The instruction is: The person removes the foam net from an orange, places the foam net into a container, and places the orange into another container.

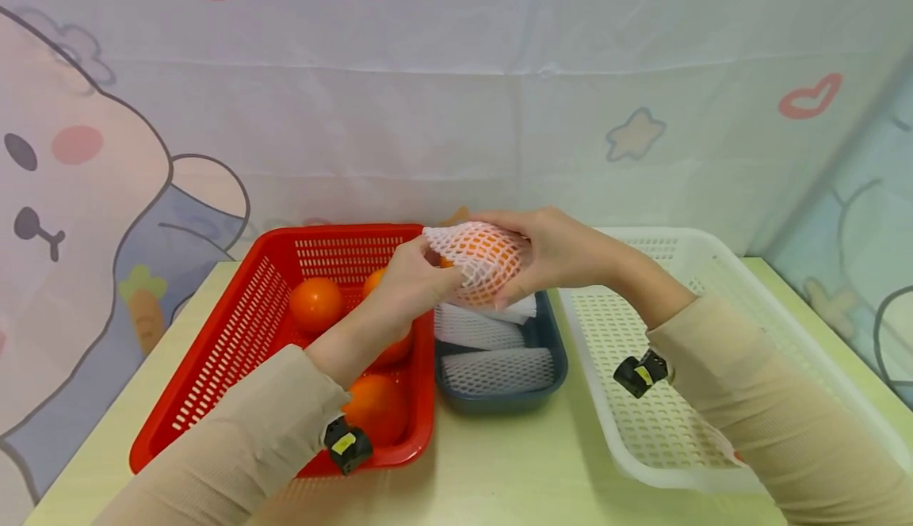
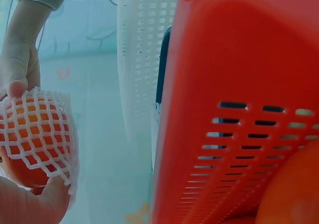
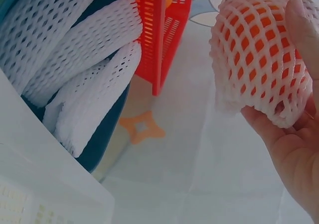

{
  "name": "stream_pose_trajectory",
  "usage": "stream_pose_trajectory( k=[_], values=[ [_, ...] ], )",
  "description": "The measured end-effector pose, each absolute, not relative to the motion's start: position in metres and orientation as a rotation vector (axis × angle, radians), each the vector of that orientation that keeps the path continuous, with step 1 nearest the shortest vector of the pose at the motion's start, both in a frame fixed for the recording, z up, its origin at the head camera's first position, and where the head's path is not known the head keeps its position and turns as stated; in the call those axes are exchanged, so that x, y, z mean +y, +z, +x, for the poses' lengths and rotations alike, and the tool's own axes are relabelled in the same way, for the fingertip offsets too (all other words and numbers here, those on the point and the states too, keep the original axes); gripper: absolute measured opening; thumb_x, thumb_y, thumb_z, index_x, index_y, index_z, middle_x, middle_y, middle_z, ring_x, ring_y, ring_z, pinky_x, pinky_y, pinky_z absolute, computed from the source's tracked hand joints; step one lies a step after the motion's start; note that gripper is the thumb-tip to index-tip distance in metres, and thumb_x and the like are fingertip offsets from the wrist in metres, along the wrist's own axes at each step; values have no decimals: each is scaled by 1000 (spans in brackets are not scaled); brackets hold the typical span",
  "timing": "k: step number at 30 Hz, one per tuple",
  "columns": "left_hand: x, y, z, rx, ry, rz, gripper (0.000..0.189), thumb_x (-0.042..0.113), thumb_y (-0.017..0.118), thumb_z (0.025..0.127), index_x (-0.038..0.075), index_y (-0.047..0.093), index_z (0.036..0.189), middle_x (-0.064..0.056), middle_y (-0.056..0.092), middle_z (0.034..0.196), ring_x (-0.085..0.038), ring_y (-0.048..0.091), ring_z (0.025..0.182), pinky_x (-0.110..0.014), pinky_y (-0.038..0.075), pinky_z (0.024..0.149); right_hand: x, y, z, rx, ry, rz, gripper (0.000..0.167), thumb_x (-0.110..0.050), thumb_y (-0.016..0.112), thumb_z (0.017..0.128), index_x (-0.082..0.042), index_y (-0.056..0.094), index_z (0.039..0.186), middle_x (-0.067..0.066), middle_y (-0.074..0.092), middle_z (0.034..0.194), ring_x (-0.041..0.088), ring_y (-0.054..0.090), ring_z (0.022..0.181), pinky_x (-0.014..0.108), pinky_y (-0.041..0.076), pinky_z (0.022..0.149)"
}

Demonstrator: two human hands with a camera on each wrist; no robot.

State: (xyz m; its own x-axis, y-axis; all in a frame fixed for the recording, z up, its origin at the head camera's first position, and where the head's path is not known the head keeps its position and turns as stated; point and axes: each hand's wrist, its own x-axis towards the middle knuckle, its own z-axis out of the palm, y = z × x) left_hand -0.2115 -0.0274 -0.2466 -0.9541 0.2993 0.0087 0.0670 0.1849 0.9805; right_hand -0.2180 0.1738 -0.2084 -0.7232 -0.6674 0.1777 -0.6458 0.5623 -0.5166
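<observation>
Both hands hold an orange (image 2: 26,173) partly covered by a white foam net sleeve (image 1: 472,250), raised above the blue-grey tray. My left hand (image 1: 421,276) grips it from the left, thumb at the sleeve's open edge, where bare peel shows. From the other side my right hand (image 1: 559,250) grips the sleeved fruit, fingers over the top and thumb low on the near side. In the right wrist view, the mesh (image 3: 256,45) is stretched round the fruit. Below the hands, more flat foam sleeves (image 1: 498,371) lie in the tray (image 1: 492,404).
To the left stands a red slotted basket (image 1: 235,352) with several bare oranges, one orange (image 1: 316,305) near its back. A white slotted basket (image 1: 599,399) stands on the right, partly covered by my right forearm. Behind the table hangs a printed cloth (image 1: 442,130).
</observation>
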Motion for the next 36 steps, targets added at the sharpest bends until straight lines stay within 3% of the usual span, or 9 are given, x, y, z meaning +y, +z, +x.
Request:
stream_pose_trajectory(
  k=[7, 14, 25, 36],
  values=[
    [-31, -245, -211, 2193, 1880, 332, 41, 9, 56, 89, 5, 47, 128, -11, 55, 118, -25, 52, 101, -34, 48, 89, 174, -207, -217, 2741, -918, -1165, 90, -29, 85, 66, -6, 39, 141, 6, 58, 124, 16, 56, 96, 31, 49, 79],
    [-32, -243, -210, 2150, 1879, 315, 40, 14, 49, 93, 4, 42, 132, -11, 49, 124, -25, 47, 107, -36, 42, 98, 165, -208, -218, 2767, -833, -1294, 100, -26, 89, 59, -4, 36, 141, 5, 58, 121, 15, 55, 101, 31, 48, 86],
    [-30, -244, -212, 2139, 1823, 305, 41, 9, 53, 90, 3, 39, 129, -11, 48, 121, -25, 47, 103, -32, 47, 88, 156, -209, -216, 2855, -768, -1323, 89, -26, 87, 61, -3, 45, 136, 1, 63, 109, 13, 57, 89, 27, 51, 75],
    [-32, -242, -212, 2153, 1870, 317, 41, 5, 54, 88, 3, 44, 127, -12, 51, 119, -26, 50, 103, -36, 46, 92, 168, -206, -215, 2818, -849, -1238, 93, -23, 87, 63, -5, 39, 141, 7, 56, 127, 15, 56, 100, 30, 49, 80]
  ],
)
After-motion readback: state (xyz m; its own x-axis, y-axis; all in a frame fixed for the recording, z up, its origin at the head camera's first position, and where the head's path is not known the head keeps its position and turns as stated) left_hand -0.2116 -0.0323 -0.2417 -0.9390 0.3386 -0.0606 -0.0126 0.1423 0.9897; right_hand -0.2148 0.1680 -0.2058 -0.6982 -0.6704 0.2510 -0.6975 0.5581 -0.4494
